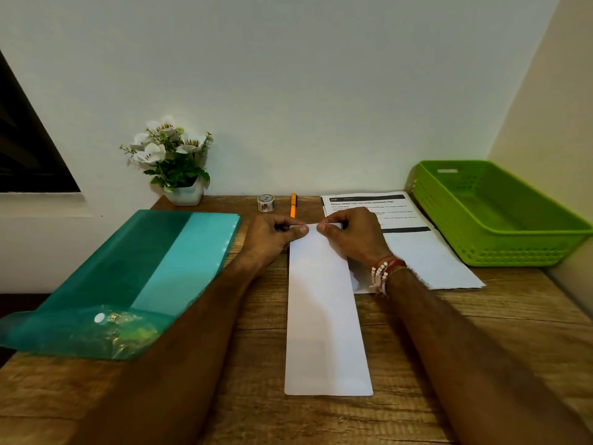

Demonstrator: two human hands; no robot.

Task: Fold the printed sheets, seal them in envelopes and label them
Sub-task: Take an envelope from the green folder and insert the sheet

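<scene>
A long white envelope point(324, 319) lies lengthwise on the wooden desk point(250, 348), its far end under my hands. My left hand point(272, 234) and my right hand point(351, 236) both pinch the envelope's folded flap at the far edge, thumbs on top and close together. A printed sheet point(414, 248) with black bars and text lies flat to the right, partly under my right wrist. An orange pen point(293, 205) and a small roll of patterned tape point(266, 202) sit just beyond my hands.
A teal plastic folder point(128, 277) covers the desk's left side and overhangs its edge. A green plastic basket point(494, 216) stands at the right against the wall. A white pot of artificial flowers point(175, 162) sits at the back left.
</scene>
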